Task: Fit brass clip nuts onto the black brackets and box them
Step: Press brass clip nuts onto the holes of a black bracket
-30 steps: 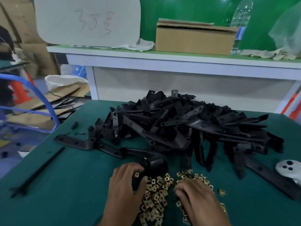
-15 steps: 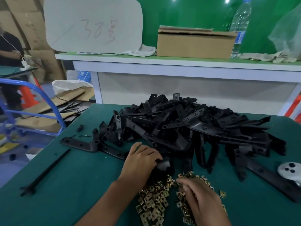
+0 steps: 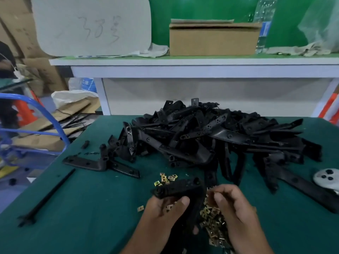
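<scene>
Black bracket [image 3: 180,188] is sitting gripped in the left hand [image 3: 165,213]; the right hand [image 3: 233,206] is curling, possibly pinching a brass clip nut, above the nut pile [image 3: 212,222].

The left hand [image 3: 165,208] has pulled a black bracket [image 3: 178,187] from the pile toward the person; the right hand [image 3: 233,204] has risen off the brass clip nuts [image 3: 212,219].

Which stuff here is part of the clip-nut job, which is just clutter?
In the job:
bracket gripped by left hand
right hand
brass nuts
bracket pile
cardboard box, probably

Lying about:
water bottle
black rod
white controller
plastic bag
</scene>
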A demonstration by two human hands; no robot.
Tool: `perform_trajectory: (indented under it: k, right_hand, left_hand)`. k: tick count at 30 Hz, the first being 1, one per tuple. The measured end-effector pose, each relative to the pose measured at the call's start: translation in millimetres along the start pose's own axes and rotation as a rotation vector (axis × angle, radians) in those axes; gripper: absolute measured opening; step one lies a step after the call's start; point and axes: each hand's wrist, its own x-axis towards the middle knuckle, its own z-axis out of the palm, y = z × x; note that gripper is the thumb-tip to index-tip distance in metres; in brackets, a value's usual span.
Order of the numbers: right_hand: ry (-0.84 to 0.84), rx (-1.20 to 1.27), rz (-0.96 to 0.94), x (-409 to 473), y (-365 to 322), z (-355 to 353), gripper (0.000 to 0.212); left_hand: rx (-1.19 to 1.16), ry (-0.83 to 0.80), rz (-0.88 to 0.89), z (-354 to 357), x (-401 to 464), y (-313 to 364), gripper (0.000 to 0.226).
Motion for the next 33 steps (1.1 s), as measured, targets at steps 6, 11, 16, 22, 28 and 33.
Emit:
perform_trajectory:
  k: [6, 11, 16, 22, 28, 33]
  right_hand:
    - [-0.098, 0.630, 0.278, 4, -10, -6, 0.014]
    - [-0.136, 0.663, 0.360, 7, -12, -14, 0.019]
    - [-0.242, 0.594, 0.322, 7, -17, -17, 0.018]
    - [-0.377, 0.418, 0.316, 5, -31, -28, 0.013]
    - [-0.424, 0.229, 0.309, -2, -37, -27, 0.020]
    - [-0.404, 0.182, 0.301, -3, -39, -26, 0.018]
  left_hand:
    - [0.376, 0.035, 0.176, -3, -3, -34, 0.047]
    - [0.441, -0.110, 0.184, -3, -5, -36, 0.026]
    - [0.566, -0.142, 0.268, -1, -11, -39, 0.023]
    - [0.603, -0.208, 0.279, 1, -11, -37, 0.024]
    - [0.623, -0.193, 0.372, 4, -13, -39, 0.009]
    - [0.640, -0.177, 0.428, 6, -12, -38, 0.013]
